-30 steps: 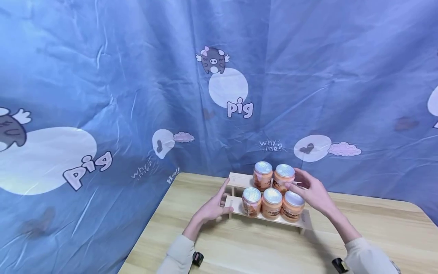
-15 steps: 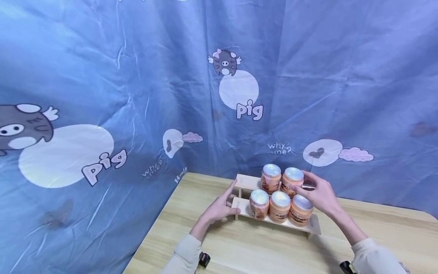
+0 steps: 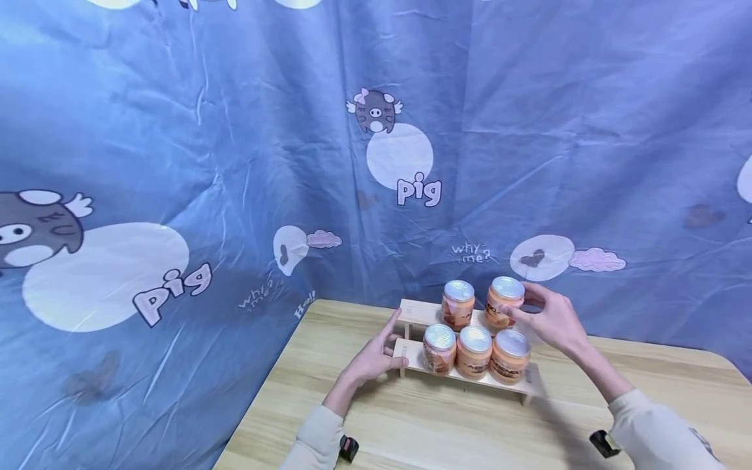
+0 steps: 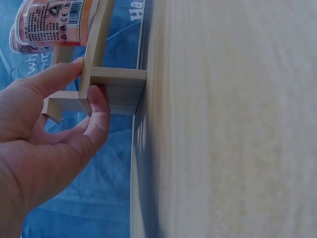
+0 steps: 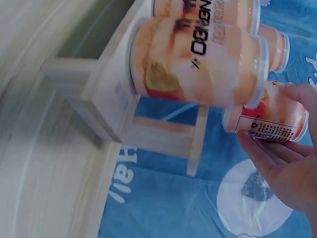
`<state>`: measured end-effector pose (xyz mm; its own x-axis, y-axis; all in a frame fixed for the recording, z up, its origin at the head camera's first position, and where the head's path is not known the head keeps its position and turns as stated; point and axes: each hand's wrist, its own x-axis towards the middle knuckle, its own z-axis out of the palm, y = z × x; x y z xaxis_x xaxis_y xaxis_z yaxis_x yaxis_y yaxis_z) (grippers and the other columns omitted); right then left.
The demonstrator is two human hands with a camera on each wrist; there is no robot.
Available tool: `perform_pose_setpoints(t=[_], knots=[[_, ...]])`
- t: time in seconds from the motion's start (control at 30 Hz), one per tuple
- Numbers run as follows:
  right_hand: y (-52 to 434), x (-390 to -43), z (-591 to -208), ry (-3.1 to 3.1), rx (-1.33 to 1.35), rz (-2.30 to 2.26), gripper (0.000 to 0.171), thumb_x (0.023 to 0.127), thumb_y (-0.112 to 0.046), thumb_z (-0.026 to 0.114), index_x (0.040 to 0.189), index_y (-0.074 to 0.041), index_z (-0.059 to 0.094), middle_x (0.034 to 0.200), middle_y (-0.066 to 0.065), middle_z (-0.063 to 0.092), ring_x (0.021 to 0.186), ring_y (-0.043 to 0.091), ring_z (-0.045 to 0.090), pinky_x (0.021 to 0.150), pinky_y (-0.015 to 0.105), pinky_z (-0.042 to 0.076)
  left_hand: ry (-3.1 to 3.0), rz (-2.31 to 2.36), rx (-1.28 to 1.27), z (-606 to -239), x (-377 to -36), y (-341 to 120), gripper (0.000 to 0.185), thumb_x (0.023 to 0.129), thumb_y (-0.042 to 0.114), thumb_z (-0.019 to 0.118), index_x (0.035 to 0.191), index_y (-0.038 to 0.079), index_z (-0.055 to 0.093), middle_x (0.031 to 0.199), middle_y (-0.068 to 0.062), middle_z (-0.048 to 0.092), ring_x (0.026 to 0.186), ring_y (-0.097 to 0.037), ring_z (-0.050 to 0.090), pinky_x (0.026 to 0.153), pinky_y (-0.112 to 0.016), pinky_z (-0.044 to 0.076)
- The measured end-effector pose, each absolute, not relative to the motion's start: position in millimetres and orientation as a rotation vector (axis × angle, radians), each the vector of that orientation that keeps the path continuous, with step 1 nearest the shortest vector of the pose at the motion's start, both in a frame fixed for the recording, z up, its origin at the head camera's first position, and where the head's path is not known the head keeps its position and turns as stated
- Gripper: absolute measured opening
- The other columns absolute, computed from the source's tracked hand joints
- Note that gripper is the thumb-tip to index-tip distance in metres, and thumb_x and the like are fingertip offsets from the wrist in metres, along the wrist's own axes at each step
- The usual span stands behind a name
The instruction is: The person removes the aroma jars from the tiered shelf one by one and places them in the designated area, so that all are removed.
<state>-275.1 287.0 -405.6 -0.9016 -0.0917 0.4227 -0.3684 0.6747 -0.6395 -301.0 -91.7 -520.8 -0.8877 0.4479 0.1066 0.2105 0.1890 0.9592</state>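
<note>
A two-tier wooden rack (image 3: 411, 356) stands on the table, bearing orange-labelled jars with silvery lids. At its left end my left hand (image 3: 371, 360) pinches the lower shelf board between thumb and fingers, as the left wrist view shows. My right hand (image 3: 555, 320) grips a jar (image 3: 498, 313) at the right of the upper tier. In the right wrist view this held jar (image 5: 277, 119) is slightly apart from the upper shelf board (image 5: 198, 141). Another jar (image 3: 457, 313) sits on the upper tier to its left. Three more jars (image 3: 473, 359) stand side by side on the lower tier.
The rack rests on a light wood table (image 3: 423, 424). A blue curtain (image 3: 282, 163) with pig prints hangs right behind the table and along its left side.
The jar in my right hand has moved up and to the right, opening a gap from its upper-tier neighbour. My left hand stays on the rack's left end. The head view has shifted slightly.
</note>
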Motion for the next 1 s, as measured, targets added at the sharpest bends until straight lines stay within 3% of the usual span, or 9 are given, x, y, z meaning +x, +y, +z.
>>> perform_pose_setpoints(t=[0.2, 0.4, 0.5, 0.6, 0.7, 0.73, 0.83, 0.93, 1.0], knots=[[303, -271, -399, -2.499, 0.352, 1.049, 0.071, 0.087, -0.035, 0.081, 0.136, 0.010, 0.056, 0.115, 0.029, 0.068, 0.101, 0.045, 0.068, 0.072, 0.017, 0.052, 2.271, 1.756, 0.607, -521, -303, -91, 0.114, 0.081, -0.001, 0.080, 0.162, 0.048, 0.015, 0.147, -0.030, 0.043, 0.090, -0.025, 0.065, 0.076, -0.039, 0.057], [323, -262, -394, -2.501, 0.290, 1.013, 0.074, 0.087, -0.035, 0.081, 0.136, 0.012, 0.054, 0.118, 0.033, 0.065, 0.102, 0.047, 0.067, 0.071, 0.011, 0.047, 2.254, 1.753, 0.598, -523, -304, -92, 0.113, 0.082, 0.001, 0.079, 0.162, 0.046, 0.013, 0.148, -0.033, 0.039, 0.095, -0.027, 0.065, 0.078, -0.040, 0.057], [333, -257, -394, -2.504, 0.246, 0.996, 0.076, 0.087, -0.037, 0.081, 0.136, 0.013, 0.053, 0.120, 0.034, 0.064, 0.103, 0.048, 0.066, 0.072, 0.016, 0.050, 2.245, 1.757, 0.586, -524, -302, -93, 0.114, 0.082, 0.001, 0.080, 0.162, 0.047, 0.013, 0.148, -0.033, 0.039, 0.096, -0.027, 0.064, 0.079, -0.039, 0.056], [343, -256, -394, -2.504, 0.201, 0.957, 0.078, 0.087, -0.040, 0.081, 0.136, 0.013, 0.053, 0.119, 0.034, 0.064, 0.103, 0.049, 0.066, 0.077, 0.037, 0.056, 2.244, 1.773, 0.577, -524, -302, -96, 0.114, 0.082, 0.001, 0.079, 0.161, 0.049, 0.013, 0.147, -0.032, 0.039, 0.096, -0.028, 0.064, 0.080, -0.040, 0.056], [354, -254, -396, -2.503, 0.157, 0.921, 0.077, 0.086, -0.041, 0.080, 0.135, 0.013, 0.055, 0.118, 0.034, 0.065, 0.103, 0.050, 0.065, 0.083, 0.053, 0.050, 2.243, 1.776, 0.573, -525, -302, -98, 0.115, 0.082, 0.000, 0.079, 0.160, 0.051, 0.013, 0.147, -0.032, 0.039, 0.096, -0.027, 0.064, 0.080, -0.040, 0.056], [359, -253, -397, -2.502, 0.142, 0.910, 0.077, 0.086, -0.041, 0.080, 0.135, 0.012, 0.055, 0.118, 0.033, 0.065, 0.104, 0.050, 0.065, 0.083, 0.054, 0.049, 2.237, 1.781, 0.573, -526, -302, -98, 0.115, 0.082, 0.000, 0.079, 0.160, 0.052, 0.013, 0.147, -0.032, 0.038, 0.096, -0.028, 0.064, 0.080, -0.040, 0.056], [376, -249, -401, -2.498, 0.100, 0.887, 0.075, 0.086, -0.040, 0.081, 0.134, 0.012, 0.056, 0.116, 0.033, 0.066, 0.103, 0.048, 0.066, 0.081, 0.039, 0.048, 2.197, 1.797, 0.574, -527, -302, -97, 0.115, 0.083, -0.002, 0.077, 0.160, 0.052, 0.012, 0.148, -0.032, 0.037, 0.101, -0.029, 0.064, 0.083, -0.041, 0.055], [396, -244, -408, -2.491, 0.045, 0.889, 0.075, 0.085, -0.040, 0.081, 0.134, 0.011, 0.056, 0.116, 0.032, 0.066, 0.095, 0.021, 0.071, 0.074, 0.022, 0.044, 2.126, 1.834, 0.600, -528, -302, -94, 0.114, 0.084, -0.006, 0.073, 0.163, 0.046, 0.008, 0.147, -0.031, 0.038, 0.111, -0.033, 0.062, 0.087, -0.041, 0.055], [409, -241, -414, -2.478, 0.011, 0.902, 0.075, 0.085, -0.039, 0.082, 0.135, 0.011, 0.056, 0.118, 0.033, 0.065, 0.090, -0.005, 0.063, 0.070, 0.015, 0.040, 2.072, 1.873, 0.607, -529, -301, -90, 0.114, 0.085, -0.010, 0.069, 0.164, 0.042, 0.005, 0.147, -0.030, 0.040, 0.117, -0.035, 0.059, 0.089, -0.040, 0.054]])
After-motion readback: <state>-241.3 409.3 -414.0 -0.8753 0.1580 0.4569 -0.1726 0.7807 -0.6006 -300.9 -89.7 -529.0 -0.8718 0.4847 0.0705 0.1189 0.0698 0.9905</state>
